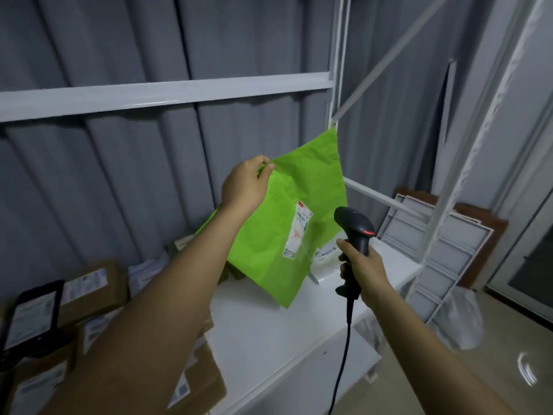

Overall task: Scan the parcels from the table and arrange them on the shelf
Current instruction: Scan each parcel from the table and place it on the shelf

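So the thing everything hangs on here is the crinkly lime-green plastic mailer bag point(287, 223) and which way its white shipping label point(298, 230) faces. The left hand point(246, 184) pinches the bag's upper-left corner between thumb and curled fingers, so it dangles tilted, long axis running from the top-right corner near the shelf post down to the bottom point, which hangs just above the white shelf board point(263, 330). The label sits on the near face, running lengthwise down the bag, right of centre.

The right hand point(359, 265) is wrapped around the grip of a black corded handheld barcode scanner point(354, 229), just to the right of the bag and close to the label. Its head points up and left, towards the bag, red light showing on the head. That hand is the nearer one to the label, so I'd guess the scan is the step in hand.

Brown cardboard boxes point(89, 292) with labels are stacked left of the bag, lower down.
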{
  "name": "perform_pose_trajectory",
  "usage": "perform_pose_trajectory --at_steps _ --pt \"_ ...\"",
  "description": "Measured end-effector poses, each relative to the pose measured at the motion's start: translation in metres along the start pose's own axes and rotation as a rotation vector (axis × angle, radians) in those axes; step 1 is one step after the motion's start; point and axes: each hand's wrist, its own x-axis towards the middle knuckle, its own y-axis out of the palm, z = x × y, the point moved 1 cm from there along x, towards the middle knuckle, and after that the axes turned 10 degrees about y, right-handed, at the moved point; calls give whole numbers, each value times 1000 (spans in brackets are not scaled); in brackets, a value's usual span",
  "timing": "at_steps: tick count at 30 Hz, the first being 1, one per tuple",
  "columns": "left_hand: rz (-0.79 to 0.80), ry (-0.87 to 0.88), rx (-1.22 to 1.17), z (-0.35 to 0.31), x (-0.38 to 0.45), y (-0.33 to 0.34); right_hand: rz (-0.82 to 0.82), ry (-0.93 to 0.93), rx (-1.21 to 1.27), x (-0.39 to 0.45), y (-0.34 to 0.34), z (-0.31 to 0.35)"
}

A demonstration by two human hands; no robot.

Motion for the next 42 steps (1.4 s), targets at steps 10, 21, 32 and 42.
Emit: perform_pose_trajectory --at_steps 10,21,32,42 --pt "147 -91 -56 24 96 153 -11 28 -55 117 -58 14" --pt "165 -325 410 95 158 310 23 153 -75 267 -78 17" --pt "295 -433 286 125 124 339 111 215 -219 299 -57 2" --pt "-124 -565 -16 98 3 150 521 200 -267 194 81 1"
